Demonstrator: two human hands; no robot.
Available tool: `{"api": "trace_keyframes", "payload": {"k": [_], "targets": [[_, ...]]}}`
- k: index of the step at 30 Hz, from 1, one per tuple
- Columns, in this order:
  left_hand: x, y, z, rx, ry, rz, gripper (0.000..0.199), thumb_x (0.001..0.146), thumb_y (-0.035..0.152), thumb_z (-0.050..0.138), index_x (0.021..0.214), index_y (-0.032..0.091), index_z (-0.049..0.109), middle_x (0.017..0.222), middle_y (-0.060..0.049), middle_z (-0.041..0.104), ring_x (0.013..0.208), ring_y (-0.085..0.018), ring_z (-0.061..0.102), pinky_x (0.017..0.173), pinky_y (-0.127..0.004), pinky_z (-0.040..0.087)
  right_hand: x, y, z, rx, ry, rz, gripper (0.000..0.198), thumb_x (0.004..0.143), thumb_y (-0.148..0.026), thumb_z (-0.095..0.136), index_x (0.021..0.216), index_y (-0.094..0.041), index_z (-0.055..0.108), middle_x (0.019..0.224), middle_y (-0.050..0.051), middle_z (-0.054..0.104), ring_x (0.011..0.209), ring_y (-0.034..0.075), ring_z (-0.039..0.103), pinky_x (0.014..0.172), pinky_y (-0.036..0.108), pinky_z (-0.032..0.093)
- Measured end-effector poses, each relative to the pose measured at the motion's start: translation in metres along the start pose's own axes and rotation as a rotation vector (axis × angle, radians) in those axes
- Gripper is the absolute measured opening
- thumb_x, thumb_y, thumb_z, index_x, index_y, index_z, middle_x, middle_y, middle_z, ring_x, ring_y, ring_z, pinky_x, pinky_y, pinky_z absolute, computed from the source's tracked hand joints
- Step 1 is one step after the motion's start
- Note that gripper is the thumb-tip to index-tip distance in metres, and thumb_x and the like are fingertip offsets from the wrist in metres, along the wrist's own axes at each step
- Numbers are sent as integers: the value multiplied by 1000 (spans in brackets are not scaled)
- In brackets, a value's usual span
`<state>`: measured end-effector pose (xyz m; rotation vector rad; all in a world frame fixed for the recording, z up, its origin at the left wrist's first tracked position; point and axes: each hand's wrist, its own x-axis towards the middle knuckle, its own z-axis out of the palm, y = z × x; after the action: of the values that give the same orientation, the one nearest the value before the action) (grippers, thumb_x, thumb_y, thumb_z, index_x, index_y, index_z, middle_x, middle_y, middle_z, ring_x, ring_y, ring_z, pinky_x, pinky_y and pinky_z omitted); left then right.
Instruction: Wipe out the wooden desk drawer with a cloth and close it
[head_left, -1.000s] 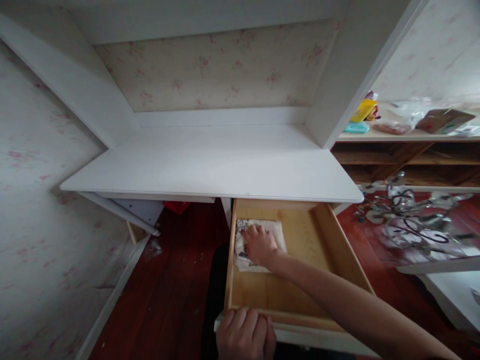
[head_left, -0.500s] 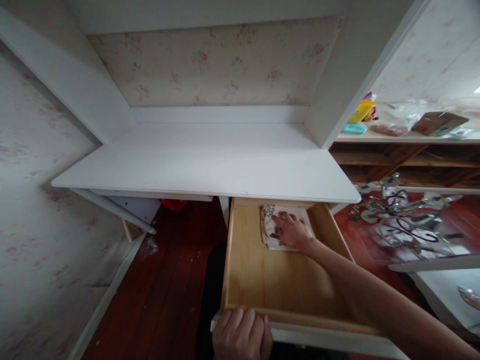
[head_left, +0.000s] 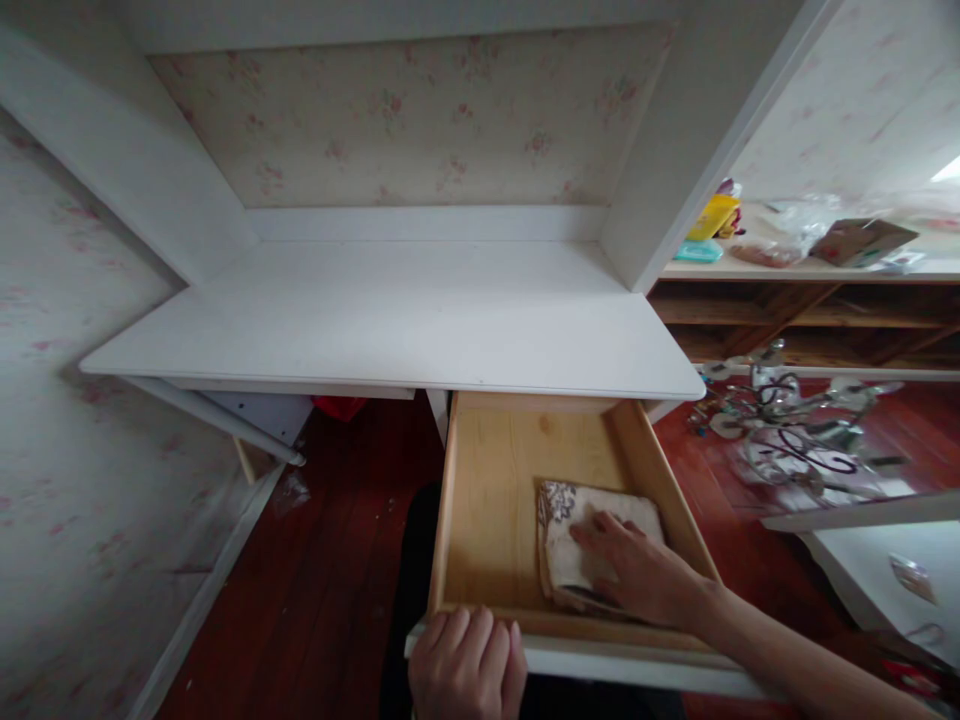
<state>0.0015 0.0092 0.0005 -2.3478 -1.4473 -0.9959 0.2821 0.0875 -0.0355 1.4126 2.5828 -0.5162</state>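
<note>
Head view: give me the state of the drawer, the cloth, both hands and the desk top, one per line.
Drawer: pulled open below the desk.
Cloth: folded, lying flat on the drawer floor at the front right.
Right hand: fingers spread, pressing flat on the cloth, not gripping it.
Left hand: curled over the drawer's white front edge.
Desk top: white surface above the drawer.
Shelf at right: holds boxes and bags.

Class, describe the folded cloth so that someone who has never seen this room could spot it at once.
Find the white desk set into the alcove. Under its right end a pale wooden drawer stands pulled open. The folded cloth lies in its front right corner under the right hand: cream with a dark pattern along its left edge, the only thing in the drawer.
</note>
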Motion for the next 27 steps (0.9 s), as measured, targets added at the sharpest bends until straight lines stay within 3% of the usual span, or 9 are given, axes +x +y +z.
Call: {"api": "trace_keyframes", "payload": {"k": [3,8,11,16,22,27], "targets": [[1,0,-2,1,-15,5,24,81,14,60,61,21,49,56,1,48,56,-16,44,57,-37,28,-11,-9,0,52,-120,93,71,73,-31,68,142,-21,54,139,17,54,126,38,49,102,49,43],[0,1,-5,4,-35,-6,23,82,14,60,62,21,50,58,0,49,58,-16,46,59,-37,30,-3,-2,0,81,-167,163,97,63,-45,79,151,-26,42,154,18,37,138,42,36,105,53,40],[2,2,-7,7,-45,-9,23,83,15,59,62,21,50,58,0,49,58,-16,46,59,-37,29,9,1,-5,-10,-152,127,103,59,-34,81,152,-32,37,158,16,32,141,42,31,105,55,38],[4,6,-10,1,-35,-31,26,84,14,57,61,20,49,57,0,47,57,-15,44,59,-37,27,41,11,-16,-128,-127,-57,109,58,-22,80,154,-33,31,161,12,26,144,40,25,114,58,22],[-1,8,-12,-9,-30,-52,26,83,14,58,60,20,47,57,0,47,58,-16,44,59,-37,26,79,25,-17,-223,-11,-313,90,75,-1,58,153,-38,32,157,8,36,141,32,36,109,56,33],[-2,8,-11,-4,-12,-48,24,83,14,57,62,20,49,57,0,48,58,-15,44,59,-37,27,107,15,-35,-278,82,-501,61,96,-5,37,147,-37,43,143,5,55,133,25,45,107,53,34]]}}
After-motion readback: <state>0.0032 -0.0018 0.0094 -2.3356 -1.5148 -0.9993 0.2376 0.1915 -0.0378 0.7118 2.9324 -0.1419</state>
